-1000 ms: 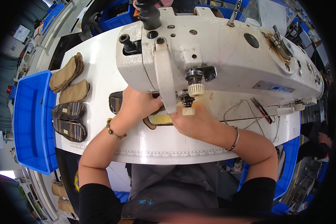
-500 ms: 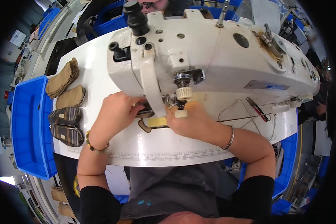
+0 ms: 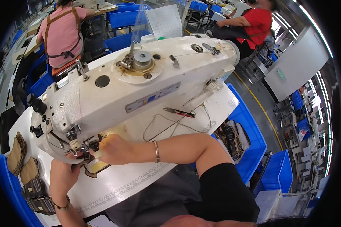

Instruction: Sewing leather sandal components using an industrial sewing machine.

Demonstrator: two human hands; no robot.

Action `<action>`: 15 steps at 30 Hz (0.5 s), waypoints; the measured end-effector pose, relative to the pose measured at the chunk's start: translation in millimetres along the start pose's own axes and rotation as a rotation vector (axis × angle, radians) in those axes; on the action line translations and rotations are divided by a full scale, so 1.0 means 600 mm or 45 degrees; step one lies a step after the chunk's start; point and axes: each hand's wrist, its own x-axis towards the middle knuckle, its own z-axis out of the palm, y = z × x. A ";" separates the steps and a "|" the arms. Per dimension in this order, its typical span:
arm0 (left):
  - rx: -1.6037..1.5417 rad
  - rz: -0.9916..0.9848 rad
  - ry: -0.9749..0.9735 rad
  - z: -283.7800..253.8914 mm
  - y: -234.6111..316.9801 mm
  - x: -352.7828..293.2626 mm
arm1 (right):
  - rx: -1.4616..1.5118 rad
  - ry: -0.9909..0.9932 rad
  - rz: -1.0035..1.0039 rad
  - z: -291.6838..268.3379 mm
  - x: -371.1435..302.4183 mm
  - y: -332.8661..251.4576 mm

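Note:
Both of my hands are close together at the needle end of a white sewing machine [image 3: 140, 85]. My left hand [image 3: 63, 174] has its fingers pinched by the presser foot, on a dark striped fabric piece [image 3: 86, 157] that the machine head mostly hides. My right hand [image 3: 115, 149] is curled on the other side of the needle; its fingertips are hidden behind the machine parts. Just below the hands, a yellow strip [image 3: 97, 166] and a small dark-edged tan piece [image 3: 90, 174] show on the white table [image 3: 129, 172].
Tan fabric stacks [image 3: 17, 155] and striped pouch-like pieces [image 3: 39, 204] lie at the left, beside a blue bin [image 3: 7, 185]. Red-handled snips [image 3: 182, 112] and a loose cord [image 3: 149, 126] lie behind my right arm. Another blue bin [image 3: 252, 164] holds striped pieces. Two co-workers [image 3: 62, 36] sit beyond.
The whole view has swung to the right, bringing co-workers and the right-hand bin into sight. My hands stay at the needle, with the striped piece now more hidden.

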 end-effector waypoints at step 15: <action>0.164 -0.062 0.504 0.060 -0.055 0.037 | -0.076 -0.117 -0.350 -0.017 -0.021 0.000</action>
